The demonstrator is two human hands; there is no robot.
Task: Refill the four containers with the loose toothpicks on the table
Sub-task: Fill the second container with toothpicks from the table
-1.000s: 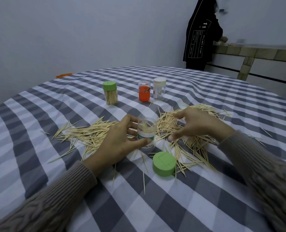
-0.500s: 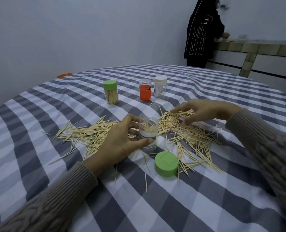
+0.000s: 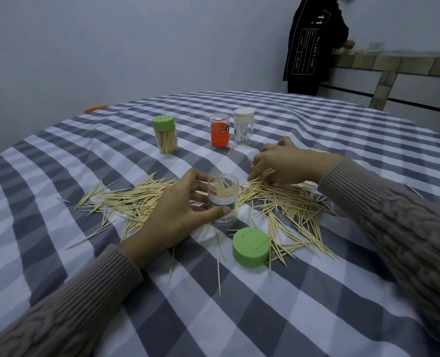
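- Head view: left hand [image 3: 174,215] grasps the upright open container [image 3: 222,199] (a few toothpicks inside, leaning), thumb and fingers curled round it
- Right hand [image 3: 288,164] pinches at the loose toothpicks [image 3: 286,199] lying flat right of it, mostly pointing left-right
- Green lid [image 3: 251,246] lies nearer

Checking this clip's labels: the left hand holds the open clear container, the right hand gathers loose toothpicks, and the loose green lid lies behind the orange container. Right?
Not quite. The head view shows the green lid near the table's front, before the open clear container, far from the orange container. The left hand and right hand are as stated.
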